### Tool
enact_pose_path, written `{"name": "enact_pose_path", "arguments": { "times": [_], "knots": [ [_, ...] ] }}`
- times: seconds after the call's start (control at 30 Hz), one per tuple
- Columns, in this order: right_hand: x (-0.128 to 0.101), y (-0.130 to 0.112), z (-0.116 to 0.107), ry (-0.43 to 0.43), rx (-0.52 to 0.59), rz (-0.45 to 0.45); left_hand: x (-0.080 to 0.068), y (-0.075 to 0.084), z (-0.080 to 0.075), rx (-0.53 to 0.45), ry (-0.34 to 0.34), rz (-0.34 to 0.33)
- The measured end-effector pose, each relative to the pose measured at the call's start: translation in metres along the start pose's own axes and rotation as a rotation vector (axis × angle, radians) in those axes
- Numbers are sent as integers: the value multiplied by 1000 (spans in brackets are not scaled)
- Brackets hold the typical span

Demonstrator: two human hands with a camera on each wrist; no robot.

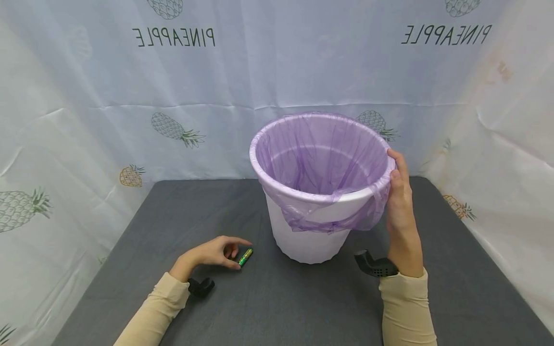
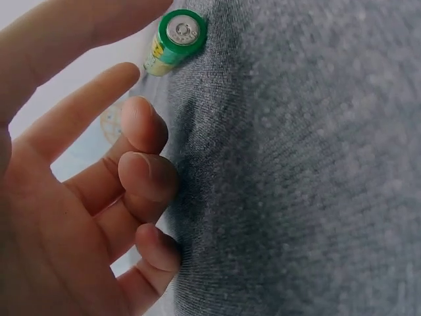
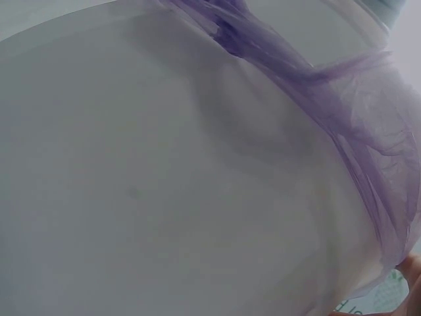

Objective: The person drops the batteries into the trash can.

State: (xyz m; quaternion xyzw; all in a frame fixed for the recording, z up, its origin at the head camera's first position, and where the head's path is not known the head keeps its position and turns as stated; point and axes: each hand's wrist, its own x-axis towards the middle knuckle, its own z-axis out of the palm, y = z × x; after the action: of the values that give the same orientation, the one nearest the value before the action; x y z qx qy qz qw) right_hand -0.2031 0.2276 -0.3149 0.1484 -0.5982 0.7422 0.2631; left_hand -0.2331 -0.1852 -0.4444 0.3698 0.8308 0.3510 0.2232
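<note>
A small green and yellow battery [image 1: 245, 257] lies on the dark tabletop. My left hand [image 1: 214, 251] is around it, index finger and thumb spread to either side. In the left wrist view the silver end of the battery [image 2: 182, 29] shows uncovered near the thumb, and the other fingers are loosely bent. My right hand [image 1: 400, 202] grips the rim of a white trash bin [image 1: 309, 242] at its right side. A purple bag [image 1: 324, 158] lines the bin and folds over the rim. The right wrist view is mostly filled by the bin wall [image 3: 145, 197].
The dark grey cloth [image 1: 207, 206] covers the tabletop under bin and battery. White curtains [image 1: 268, 67] with pineapple prints hang behind and at both sides. Each wrist wears a black camera mount, one at the left [image 1: 201, 287] and one at the right [image 1: 375, 265].
</note>
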Motion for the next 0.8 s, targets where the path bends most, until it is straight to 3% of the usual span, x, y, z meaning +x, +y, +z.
{"name": "enact_pose_path", "arguments": {
  "times": [0.43,0.8],
  "knots": [
    [0,0,2,12,17,-5,6,-5,1,19,-27,-28],
    [0,0,2,5,29,-11,5,-10,4,28,16,-30]
  ]
}}
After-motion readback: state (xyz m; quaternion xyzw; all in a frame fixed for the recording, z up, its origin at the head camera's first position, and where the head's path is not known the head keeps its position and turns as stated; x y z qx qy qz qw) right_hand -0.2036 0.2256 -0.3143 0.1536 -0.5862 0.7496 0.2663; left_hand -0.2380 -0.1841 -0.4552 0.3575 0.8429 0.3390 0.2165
